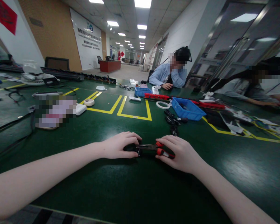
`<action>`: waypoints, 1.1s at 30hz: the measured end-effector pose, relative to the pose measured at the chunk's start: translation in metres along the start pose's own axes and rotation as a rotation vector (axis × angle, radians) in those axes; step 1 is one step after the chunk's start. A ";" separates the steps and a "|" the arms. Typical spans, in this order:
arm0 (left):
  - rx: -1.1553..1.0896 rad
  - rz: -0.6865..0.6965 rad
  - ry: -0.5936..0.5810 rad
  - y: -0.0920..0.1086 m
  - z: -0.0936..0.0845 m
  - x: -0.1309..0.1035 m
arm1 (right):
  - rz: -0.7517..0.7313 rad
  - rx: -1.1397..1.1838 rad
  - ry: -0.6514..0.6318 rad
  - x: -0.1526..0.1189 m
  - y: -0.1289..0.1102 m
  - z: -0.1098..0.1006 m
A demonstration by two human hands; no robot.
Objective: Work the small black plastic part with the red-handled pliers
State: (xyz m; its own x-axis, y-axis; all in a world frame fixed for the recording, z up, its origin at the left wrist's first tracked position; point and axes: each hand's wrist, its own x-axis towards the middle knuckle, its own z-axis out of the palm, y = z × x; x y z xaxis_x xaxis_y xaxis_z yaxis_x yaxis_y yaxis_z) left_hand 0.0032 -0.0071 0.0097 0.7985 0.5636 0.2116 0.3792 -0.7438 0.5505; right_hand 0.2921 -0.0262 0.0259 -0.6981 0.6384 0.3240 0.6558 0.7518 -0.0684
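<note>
My left hand [122, 144] is closed round a small black object [130, 147] just left of the middle of the view. Red-and-black handled pliers [159, 149] are in my right hand [180, 152], whose fingers wrap their handles. The long metal jaws [146, 146] point left, and their tips meet the black object at my left fingertips. Whether the jaws pinch it is too small to tell. Both hands are low over the green table [121, 186].
Beyond my hands lie black cables [171, 119], a blue bin [188, 109], a white ring [162, 105] and a smaller blue bin [142, 91]. At left are a phone [57, 113] and a white case [80, 109]. A person [169, 73] sits across; another is at right.
</note>
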 end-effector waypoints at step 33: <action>-0.223 -0.050 -0.019 -0.009 0.000 0.001 | 0.030 0.071 -0.014 0.001 -0.007 0.005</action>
State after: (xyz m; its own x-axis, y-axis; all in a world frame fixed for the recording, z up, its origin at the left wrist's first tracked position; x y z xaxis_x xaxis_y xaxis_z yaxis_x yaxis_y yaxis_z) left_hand 0.0003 0.0002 0.0047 0.7907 0.5895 0.1652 0.3074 -0.6156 0.7256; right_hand 0.2852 -0.0300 0.0223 -0.6828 0.6627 0.3077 0.6547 0.7419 -0.1450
